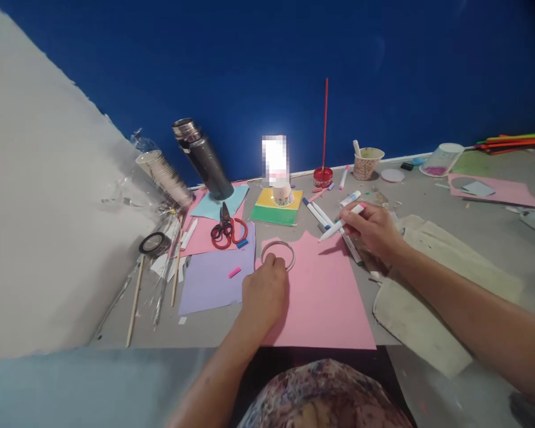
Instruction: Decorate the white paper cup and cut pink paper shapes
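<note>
Two pale wooden sticks (pixel 135 303) lie at the far left of the tabletop, beside a roll of black tape (pixel 141 245). Farther back, a stack of paper cups (pixel 164 178) leans in clear plastic. To its right, a dark flask (pixel 209 166) stands on light blue paper (pixel 225 205). Red-handled scissors (pixel 225 221) lie just nearer, at the far edge of a purple sheet (pixel 214 288), which carries a small pink piece (pixel 234 271).

The left hand (pixel 265 288) comes in from the near side, its fingers bent and nearly closed over the near rim of a ring (pixel 278 242), which it holds flat at the far left part of a large pink sheet (pixel 325 303). Beyond the ring, a small cup (pixel 283 196) stands on a yellow and green card (pixel 271 215). Right of that, a red rod (pixel 325 125) rises from a round red base (pixel 323 177).

The right hand (pixel 372 229) is closed, thumb and fingers pinching a white marker (pixel 341 224) whose tip points left over the pink sheet; whether it touches the paper cannot be told. Far behind stands a patterned cup (pixel 366 167). Pale cloth (pixel 428 321) lies under the right forearm, and orange and green sticks (pixel 512 144) lie far right.
</note>
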`<state>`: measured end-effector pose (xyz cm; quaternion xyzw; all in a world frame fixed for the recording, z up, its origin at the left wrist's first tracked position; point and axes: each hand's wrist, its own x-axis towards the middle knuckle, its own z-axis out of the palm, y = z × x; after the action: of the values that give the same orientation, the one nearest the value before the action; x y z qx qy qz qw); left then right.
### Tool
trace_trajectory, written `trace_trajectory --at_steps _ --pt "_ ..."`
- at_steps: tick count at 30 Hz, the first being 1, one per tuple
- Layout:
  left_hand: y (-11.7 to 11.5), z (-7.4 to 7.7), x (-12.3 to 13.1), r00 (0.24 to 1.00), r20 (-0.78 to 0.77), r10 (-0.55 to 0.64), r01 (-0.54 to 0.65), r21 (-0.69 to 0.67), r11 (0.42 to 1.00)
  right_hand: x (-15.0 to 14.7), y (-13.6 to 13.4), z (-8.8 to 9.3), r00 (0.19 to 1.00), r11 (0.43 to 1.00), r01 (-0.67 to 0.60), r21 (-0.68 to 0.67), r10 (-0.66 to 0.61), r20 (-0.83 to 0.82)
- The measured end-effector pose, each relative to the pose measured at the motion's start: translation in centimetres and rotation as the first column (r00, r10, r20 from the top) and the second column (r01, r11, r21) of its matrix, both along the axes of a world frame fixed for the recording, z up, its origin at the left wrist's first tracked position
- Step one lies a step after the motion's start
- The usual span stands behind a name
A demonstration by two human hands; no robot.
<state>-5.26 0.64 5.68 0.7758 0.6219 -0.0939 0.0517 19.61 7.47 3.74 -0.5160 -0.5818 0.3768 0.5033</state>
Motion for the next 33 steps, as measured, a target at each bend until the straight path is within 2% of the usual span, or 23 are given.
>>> trace_trajectory --at_steps 3,5,7,9,11,14,16,18,20,23,26,28,30,31,33 --pt "0.3 1.0 -2.1 0.987 0.126 0.099 -0.113 0.106 0.988 1.1 1.0 -0.7 0.954 0.997 0.009 -0.072 -0.030 -0.297" --pt "0.5 1.7 -4.4 0.964 0.212 0.157 -0.208 0.242 0.948 1.7 1.4 -0.5 0.910 0.995 0.006 -0.101 -0.047 -0.413" --pt "0.5 2.1 -7.0 0.953 0.231 0.196 -0.269 0.347 0.898 2.2 1.6 -0.2 0.879 0.992 -0.012 -0.126 -0.050 -0.474" --pt "0.2 1.9 -9.4 0.944 0.194 0.268 -0.323 0.364 0.873 2.5 1.7 -0.1 0.864 0.987 -0.047 -0.151 -0.036 -0.501" --pt "-0.2 1.4 -11.0 0.936 0.133 0.327 -0.353 0.330 0.876 2.6 1.8 -0.2 0.861 0.982 -0.075 -0.174 -0.025 -0.509" --pt "-0.9 0.3 -12.1 0.918 0.061 0.393 -0.392 0.296 0.871 2.7 1.9 -0.7 0.866 0.977 -0.091 -0.194 -0.018 -0.499" --pt "-1.3 -0.5 -12.1 0.908 0.081 0.412 -0.414 0.329 0.848 2.8 2.0 -1.0 0.876 0.975 -0.093 -0.203 -0.016 -0.482" --pt "-1.6 -1.2 -11.7 0.913 0.147 0.380 -0.407 0.362 0.839 2.9 2.0 -1.2 0.885 0.972 -0.098 -0.211 -0.012 -0.466" --pt "-1.6 -1.9 -11.0 0.928 0.202 0.313 -0.365 0.327 0.872 3.1 2.0 -1.3 0.886 0.972 -0.111 -0.209 0.001 -0.463" --pt "-1.3 -2.7 -10.0 0.942 0.209 0.262 -0.304 0.202 0.931 3.2 1.8 -1.4 0.887 0.968 -0.151 -0.202 0.042 -0.461" --pt "-0.9 -3.0 -9.6 0.938 0.204 0.281 -0.318 0.181 0.931 3.1 1.5 -1.4 0.891 0.956 -0.203 -0.210 0.091 -0.445" --pt "-0.8 -2.9 -9.5 0.922 0.275 0.273 -0.332 0.199 0.922 2.6 1.2 -1.4 0.890 0.950 -0.228 -0.215 0.113 -0.443" --pt "-0.5 -2.5 -9.0 0.863 0.452 0.225 -0.339 0.190 0.921 2.0 0.8 -1.1 0.885 0.946 -0.243 -0.216 0.125 -0.448" --pt "-0.3 -2.2 -8.5 0.801 0.567 0.194 -0.336 0.157 0.928 1.6 0.5 -1.0 0.882 0.943 -0.253 -0.215 0.133 -0.452" --pt "0.1 -1.4 -6.9 0.620 0.769 0.153 -0.292 0.046 0.955 0.8 -0.2 -0.7 0.873 0.936 -0.285 -0.207 0.165 -0.458"
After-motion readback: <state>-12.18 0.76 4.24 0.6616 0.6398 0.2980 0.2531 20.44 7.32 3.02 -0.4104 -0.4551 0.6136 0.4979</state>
